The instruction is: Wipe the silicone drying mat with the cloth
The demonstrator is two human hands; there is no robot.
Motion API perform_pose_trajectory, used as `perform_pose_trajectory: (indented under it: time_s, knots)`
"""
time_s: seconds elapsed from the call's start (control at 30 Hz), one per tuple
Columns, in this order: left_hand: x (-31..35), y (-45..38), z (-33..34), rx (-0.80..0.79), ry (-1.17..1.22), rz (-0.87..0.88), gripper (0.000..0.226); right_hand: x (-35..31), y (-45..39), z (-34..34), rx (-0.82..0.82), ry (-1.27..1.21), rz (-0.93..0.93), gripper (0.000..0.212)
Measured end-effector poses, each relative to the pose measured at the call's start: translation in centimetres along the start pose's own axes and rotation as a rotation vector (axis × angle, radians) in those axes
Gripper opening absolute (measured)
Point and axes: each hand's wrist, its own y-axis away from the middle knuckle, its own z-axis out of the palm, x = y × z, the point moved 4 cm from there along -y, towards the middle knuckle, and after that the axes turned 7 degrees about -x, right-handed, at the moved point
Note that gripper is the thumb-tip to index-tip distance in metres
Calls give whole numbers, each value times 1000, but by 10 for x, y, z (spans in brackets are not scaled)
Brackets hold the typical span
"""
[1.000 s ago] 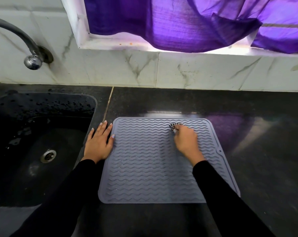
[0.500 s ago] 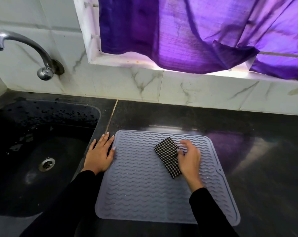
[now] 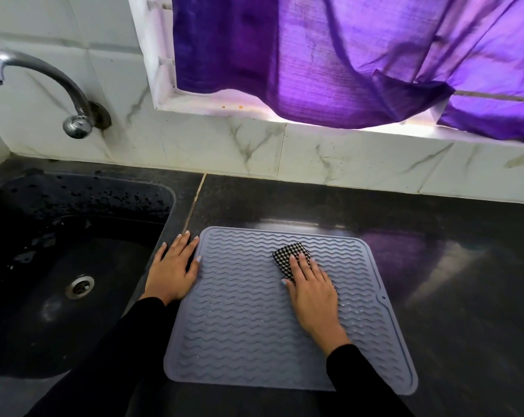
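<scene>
The right hand (image 3: pixel 310 291) lies flat, pressing the checked cloth (image 3: pixel 291 256) onto the mat (image 3: pixel 239 320) at lower centre; the left hand (image 3: pixel 174 270), spread, steadies its edge. Droplets glint below: most wiping looks left.

right hand (image 3: pixel 310 288) flat on checked cloth (image 3: pixel 288 256), grey mat (image 3: pixel 239 311)

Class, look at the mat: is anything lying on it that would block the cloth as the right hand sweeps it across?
Nothing visible does. The right hand presses the checked cloth flat on the mat, whose ridged surface is otherwise bare. The left hand rests at the mat's left edge, mostly on the counter.
</scene>
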Motion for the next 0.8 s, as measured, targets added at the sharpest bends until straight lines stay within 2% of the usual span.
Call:
perform_pose_trajectory:
  time_s: [0.1,0.17,0.23,0.3,0.33,0.37,0.43,0.47,0.57,0.6,0.73,0.8]
  knots:
    - [1,1,0,-8,2,-2,78,3,-6,-15,35,-67,-13,46]
    - [1,1,-1,-2,13,-4,82,13,-12,-32,86,-338,62,37]
    - [1,1,-2,1,15,-3,85,29,-19,-45,65,-1015,244,29]
    - [1,2,-2,4,11,-2,84,39,-20,-41,-72,-1785,458,28]
    - [1,2,-2,8,13,-2,84,39,-16,-40,-199,-2039,519,32]
    - [1,2,-2,10,16,-2,84,39,-13,-41,-300,-2176,535,38]
    - [2,2,-2,12,20,-3,84,40,-10,-41,-399,-2252,444,47]
    - [2,2,-2,10,18,-3,84,40,-10,-41,-391,-2215,399,46]
    - [3,2,-3,2,11,-7,85,45,-19,-44,-232,-1950,403,38]
    - [3,2,-3,1,10,-7,85,45,-21,-44,-225,-1930,402,38]
    - [3,2,-3,13,13,-3,84,28,-17,-54,-523,-2184,213,53]
    - [2,2,-3,10,6,-4,84,26,-19,-47,-424,-2082,260,43]
